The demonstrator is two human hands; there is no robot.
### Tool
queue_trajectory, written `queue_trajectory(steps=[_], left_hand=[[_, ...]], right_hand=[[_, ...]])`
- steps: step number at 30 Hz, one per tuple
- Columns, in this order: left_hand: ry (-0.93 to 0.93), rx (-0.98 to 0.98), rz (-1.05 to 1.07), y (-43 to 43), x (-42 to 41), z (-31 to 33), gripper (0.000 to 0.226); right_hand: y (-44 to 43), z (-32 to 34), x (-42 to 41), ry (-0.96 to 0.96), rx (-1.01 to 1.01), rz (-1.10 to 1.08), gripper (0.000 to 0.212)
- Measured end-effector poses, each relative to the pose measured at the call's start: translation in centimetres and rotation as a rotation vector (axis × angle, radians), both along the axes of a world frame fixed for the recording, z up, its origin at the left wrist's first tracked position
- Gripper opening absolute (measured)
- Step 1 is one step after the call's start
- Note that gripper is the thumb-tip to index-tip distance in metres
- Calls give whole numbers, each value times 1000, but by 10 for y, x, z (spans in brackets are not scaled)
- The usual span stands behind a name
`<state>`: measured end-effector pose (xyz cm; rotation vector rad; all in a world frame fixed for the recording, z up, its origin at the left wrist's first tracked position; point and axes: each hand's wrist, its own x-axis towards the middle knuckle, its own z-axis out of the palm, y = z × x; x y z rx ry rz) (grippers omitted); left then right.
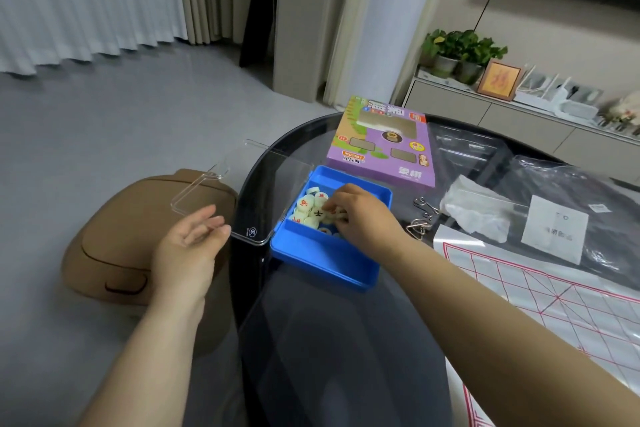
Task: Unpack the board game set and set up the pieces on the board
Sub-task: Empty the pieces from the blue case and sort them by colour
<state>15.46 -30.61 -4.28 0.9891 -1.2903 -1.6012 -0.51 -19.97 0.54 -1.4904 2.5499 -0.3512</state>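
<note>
Spreading under everything is a dark glass table (346, 340). The blue box (325, 263) sits near its left edge; the red-lined board sheet (554, 305) lies right of the box, the purple carton (384, 146) behind it. The clear lid (242, 184) hangs open leftward. The right hand (363, 215) reaches inside, fingers curled among the round pieces (308, 208); whether it grips one I cannot tell. The left hand (194, 246) hovers left of the box, fingers loosely spread, empty.

Blue tray (322, 263), purple box (388, 149), red-gridded board (554, 305)
</note>
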Motion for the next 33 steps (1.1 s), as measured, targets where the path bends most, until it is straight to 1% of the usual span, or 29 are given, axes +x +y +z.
queue_trajectory(steps=[3,6,11,15,19,25,30,33], left_hand=[[-10,-12,2,1,0,1,39],[-21,-16,0,2,2,3,39],[-35,-20,-11,3,3,4,38],[-39,-25,-19,3,3,4,38],[-76,-18,-40,5,4,4,36],[-142,-44,-120,8,2,-2,41],[-221,-67,-108,6,2,-7,55],[-304,-77,-87,9,4,-5,62]], right_hand=[[-2,3,1,-15,18,-7,38],[-8,8,-1,-37,100,-2,39],[-17,14,1,76,266,28,34],[-16,15,6,127,271,29,36],[-14,14,7,121,262,9,33],[-7,9,6,71,155,-25,31],[7,22,4,-61,-71,-124,28],[24,37,4,-79,-230,-154,27]])
